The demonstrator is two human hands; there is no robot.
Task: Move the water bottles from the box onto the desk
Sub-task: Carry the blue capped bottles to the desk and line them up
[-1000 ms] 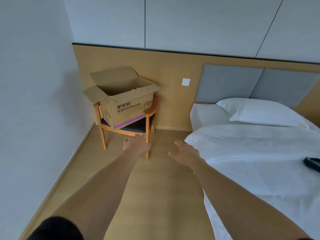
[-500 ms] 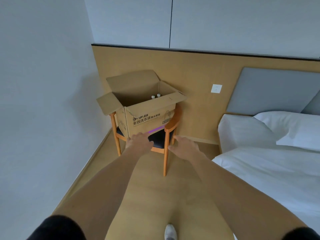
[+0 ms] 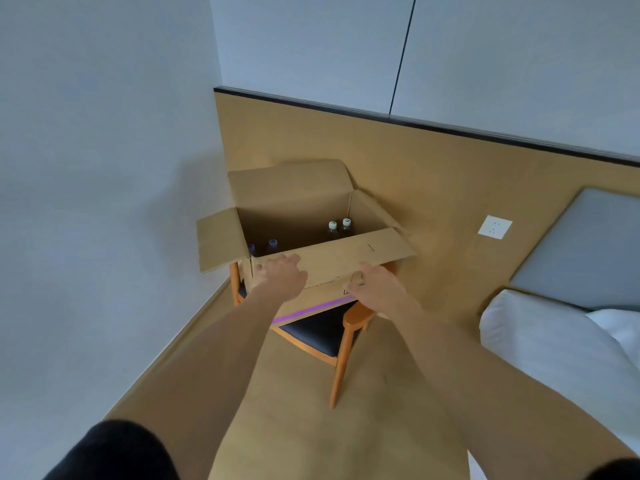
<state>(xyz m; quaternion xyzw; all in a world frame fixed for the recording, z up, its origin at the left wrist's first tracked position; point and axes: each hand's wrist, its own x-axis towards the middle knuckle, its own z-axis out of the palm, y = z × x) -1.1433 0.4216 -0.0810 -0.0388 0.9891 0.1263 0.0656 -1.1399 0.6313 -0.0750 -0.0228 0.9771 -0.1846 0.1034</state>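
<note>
Head view: a bed (image 3: 540,351) with white linen fills the lower right of the frame. Mid-frame, an open cardboard box (image 3: 332,268) sits on a wooden chair (image 3: 341,341) in the corner, its flaps folded outward. Both arms reach up from the bottom edge. The left hand (image 3: 278,280) and right hand (image 3: 377,289) hover in front of the box's near wall, fingers relaxed and loosely spread, holding nothing; whether they touch the cardboard I cannot tell. Inside the box stand two white-capped bottles (image 3: 338,228) at the right back and two purple-capped bottles (image 3: 265,247) at the left front. A wall socket (image 3: 494,227) shows at the right.
</note>
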